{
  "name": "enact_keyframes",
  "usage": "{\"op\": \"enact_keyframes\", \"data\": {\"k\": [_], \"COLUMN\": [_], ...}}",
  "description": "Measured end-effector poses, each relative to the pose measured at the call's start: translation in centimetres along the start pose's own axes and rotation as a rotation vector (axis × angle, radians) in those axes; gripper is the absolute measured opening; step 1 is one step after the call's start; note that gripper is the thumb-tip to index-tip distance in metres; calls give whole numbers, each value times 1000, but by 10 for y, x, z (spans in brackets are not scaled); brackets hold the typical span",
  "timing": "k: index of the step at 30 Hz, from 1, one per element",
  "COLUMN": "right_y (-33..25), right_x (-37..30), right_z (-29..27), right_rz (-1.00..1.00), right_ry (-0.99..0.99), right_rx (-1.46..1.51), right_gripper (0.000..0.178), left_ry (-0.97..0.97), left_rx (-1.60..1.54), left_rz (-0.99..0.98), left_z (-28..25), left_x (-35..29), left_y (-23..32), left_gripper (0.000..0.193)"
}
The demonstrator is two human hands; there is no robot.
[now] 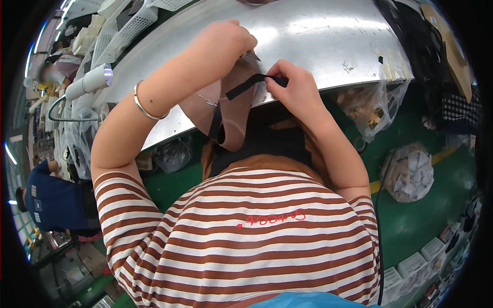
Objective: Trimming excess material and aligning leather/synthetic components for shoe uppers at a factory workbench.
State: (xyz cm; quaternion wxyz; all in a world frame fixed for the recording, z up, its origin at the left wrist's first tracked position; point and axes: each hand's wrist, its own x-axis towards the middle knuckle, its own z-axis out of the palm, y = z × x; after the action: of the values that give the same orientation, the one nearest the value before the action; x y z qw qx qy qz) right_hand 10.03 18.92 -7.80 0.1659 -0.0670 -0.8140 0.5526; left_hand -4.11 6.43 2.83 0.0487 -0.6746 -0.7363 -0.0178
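Note:
My left hand (pixel 226 42) is closed above the metal table, and a small dark pointed blade (pixel 251 55) sticks out from under its fingers. What kind of tool it belongs to is hidden by the hand. Beside it, my right hand (pixel 296 87) pinches a narrow black strap (pixel 247 86) between thumb and fingers. The strap's other end lies over a brownish-pink flat piece of material (pixel 234 117), which hangs off the table's near edge toward my lap. A second black band (pixel 215 123) runs down that piece, and a thin silver chain (pixel 206 98) shows in front of it.
Under the shiny metal table (pixel 328 36), a clear plastic bag (pixel 377 105) hangs at the right. A white lamp (pixel 90 82) and white plastic baskets (pixel 126 36) stand left. A full bag (pixel 408 172) sits on the green floor; a person in dark blue (pixel 59 197) is far left.

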Motion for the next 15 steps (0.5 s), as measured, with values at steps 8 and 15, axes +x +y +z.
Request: {"op": "enact_keyframes", "data": {"k": [8, 15], "right_y": [3, 5], "right_x": [-3, -5], "right_z": [3, 4], "right_rz": [-81, -89], "right_ry": [47, 43], "right_rx": [20, -26], "right_gripper": [13, 17], "left_ry": [-170, -290], "left_rx": [65, 98], "left_rz": [125, 243], "left_z": [4, 9], "left_x": [15, 34], "left_y": [8, 16], "left_gripper": [2, 4]}}
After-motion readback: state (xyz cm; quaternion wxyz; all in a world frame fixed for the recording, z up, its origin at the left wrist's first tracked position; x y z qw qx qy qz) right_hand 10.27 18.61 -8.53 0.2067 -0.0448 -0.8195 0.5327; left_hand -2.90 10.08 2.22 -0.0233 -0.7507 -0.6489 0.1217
